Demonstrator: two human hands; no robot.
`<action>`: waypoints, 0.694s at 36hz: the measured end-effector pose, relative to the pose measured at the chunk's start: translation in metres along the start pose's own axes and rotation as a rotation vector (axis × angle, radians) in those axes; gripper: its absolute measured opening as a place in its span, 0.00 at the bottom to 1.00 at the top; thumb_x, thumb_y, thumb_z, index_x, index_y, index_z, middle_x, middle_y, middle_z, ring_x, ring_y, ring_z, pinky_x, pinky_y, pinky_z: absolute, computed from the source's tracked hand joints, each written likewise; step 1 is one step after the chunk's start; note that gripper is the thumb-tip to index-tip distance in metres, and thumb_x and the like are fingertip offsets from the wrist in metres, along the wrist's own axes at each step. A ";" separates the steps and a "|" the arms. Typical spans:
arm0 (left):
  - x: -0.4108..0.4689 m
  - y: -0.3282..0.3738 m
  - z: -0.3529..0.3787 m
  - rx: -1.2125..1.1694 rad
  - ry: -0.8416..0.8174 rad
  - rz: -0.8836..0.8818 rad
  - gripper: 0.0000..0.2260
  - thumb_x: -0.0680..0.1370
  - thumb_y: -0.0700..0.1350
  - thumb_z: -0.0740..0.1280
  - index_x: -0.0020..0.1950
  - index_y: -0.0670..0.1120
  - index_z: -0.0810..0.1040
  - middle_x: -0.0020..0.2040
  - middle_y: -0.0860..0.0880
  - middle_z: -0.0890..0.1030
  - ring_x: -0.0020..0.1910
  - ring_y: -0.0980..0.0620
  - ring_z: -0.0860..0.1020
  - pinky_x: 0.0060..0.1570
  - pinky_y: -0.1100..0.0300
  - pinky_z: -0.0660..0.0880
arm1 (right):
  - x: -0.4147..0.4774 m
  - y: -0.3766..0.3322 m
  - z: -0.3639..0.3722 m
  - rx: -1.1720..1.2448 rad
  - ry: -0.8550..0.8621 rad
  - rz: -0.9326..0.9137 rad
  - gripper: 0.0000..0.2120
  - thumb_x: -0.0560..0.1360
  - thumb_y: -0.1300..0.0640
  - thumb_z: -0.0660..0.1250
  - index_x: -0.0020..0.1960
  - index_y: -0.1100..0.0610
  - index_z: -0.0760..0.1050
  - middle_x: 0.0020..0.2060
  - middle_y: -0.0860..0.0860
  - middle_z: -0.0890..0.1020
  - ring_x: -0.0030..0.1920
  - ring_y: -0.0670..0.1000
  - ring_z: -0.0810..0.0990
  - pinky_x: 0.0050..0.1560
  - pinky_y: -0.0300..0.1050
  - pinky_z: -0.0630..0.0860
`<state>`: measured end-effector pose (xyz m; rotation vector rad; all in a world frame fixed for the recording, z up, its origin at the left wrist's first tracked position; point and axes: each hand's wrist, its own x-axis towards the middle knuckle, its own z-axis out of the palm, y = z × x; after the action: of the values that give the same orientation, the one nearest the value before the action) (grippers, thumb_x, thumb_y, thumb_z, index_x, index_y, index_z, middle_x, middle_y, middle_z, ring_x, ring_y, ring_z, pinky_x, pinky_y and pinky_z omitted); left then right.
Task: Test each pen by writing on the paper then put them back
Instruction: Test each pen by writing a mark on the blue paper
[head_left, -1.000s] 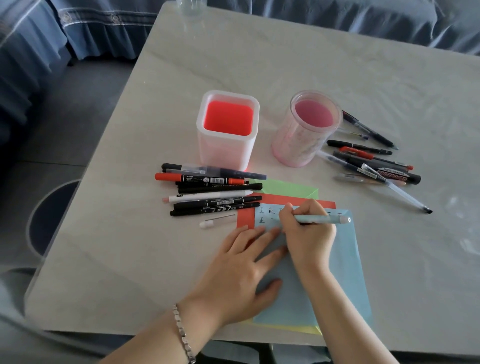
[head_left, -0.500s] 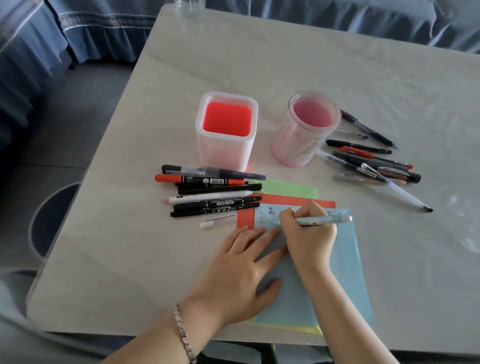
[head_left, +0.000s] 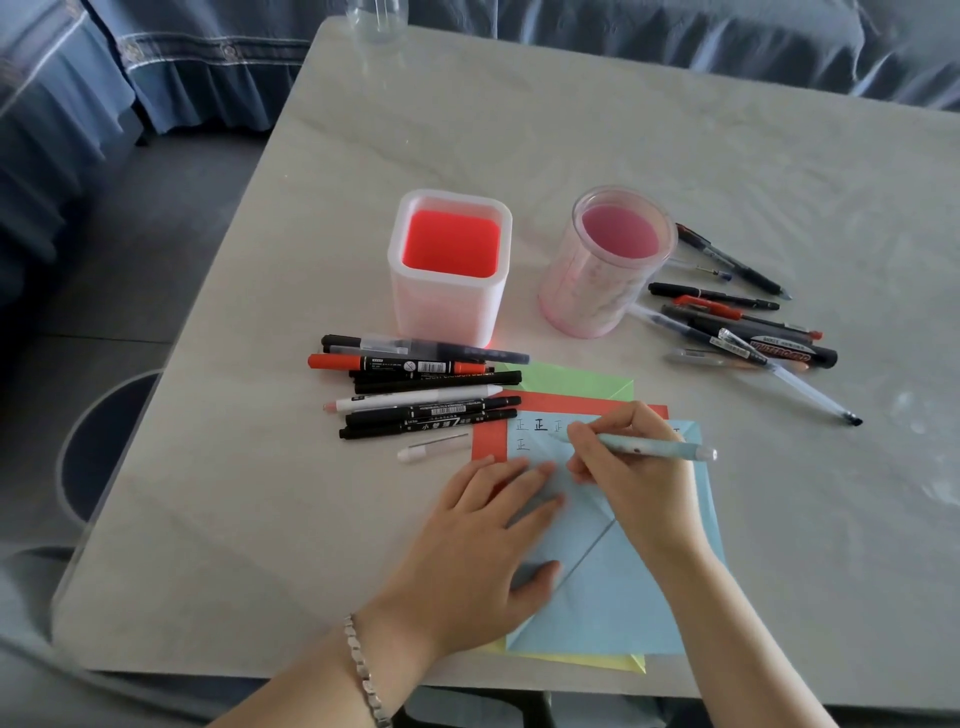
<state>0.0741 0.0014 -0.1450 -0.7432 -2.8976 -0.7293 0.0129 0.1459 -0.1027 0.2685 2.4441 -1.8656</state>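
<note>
Right hand (head_left: 631, 467) writing, light-blue pen (head_left: 657, 447) (tip down), blue paper (head_left: 623, 597)

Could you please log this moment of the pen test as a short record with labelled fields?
right hand: grips the light blue pen, tip on the paper
left hand: flat, pressing the blue paper down
marks so far: several characters along the blue sheet's top edge
paper stack: blue on top; red, green and yellow sheets showing beneath
square holder: empty
round holder: empty
left pen group: beside the square holder, on the table
right pen group: beside the round holder
loose white cap: near the paper's left edge
</note>
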 end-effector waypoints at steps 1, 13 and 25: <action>0.000 0.000 0.000 -0.003 -0.002 0.000 0.19 0.73 0.56 0.62 0.59 0.49 0.78 0.64 0.49 0.76 0.63 0.49 0.69 0.67 0.54 0.60 | 0.000 0.000 -0.001 -0.043 -0.020 -0.008 0.09 0.70 0.63 0.71 0.35 0.58 0.72 0.25 0.51 0.80 0.27 0.48 0.79 0.34 0.45 0.76; -0.001 -0.001 0.000 0.000 -0.017 -0.006 0.20 0.73 0.56 0.62 0.61 0.49 0.78 0.65 0.49 0.75 0.64 0.49 0.69 0.67 0.54 0.59 | 0.002 -0.002 -0.009 -0.225 -0.020 0.007 0.09 0.69 0.61 0.72 0.34 0.59 0.73 0.27 0.50 0.82 0.28 0.44 0.78 0.31 0.35 0.72; -0.001 -0.001 -0.001 0.012 -0.017 -0.002 0.21 0.73 0.57 0.61 0.61 0.49 0.77 0.65 0.49 0.75 0.64 0.50 0.68 0.67 0.54 0.60 | -0.002 -0.003 -0.033 -0.343 -0.029 0.012 0.09 0.68 0.58 0.73 0.32 0.53 0.75 0.28 0.49 0.82 0.28 0.45 0.76 0.26 0.31 0.67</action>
<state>0.0746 0.0001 -0.1450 -0.7489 -2.9153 -0.7089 0.0167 0.1765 -0.0902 0.2328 2.6746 -1.3989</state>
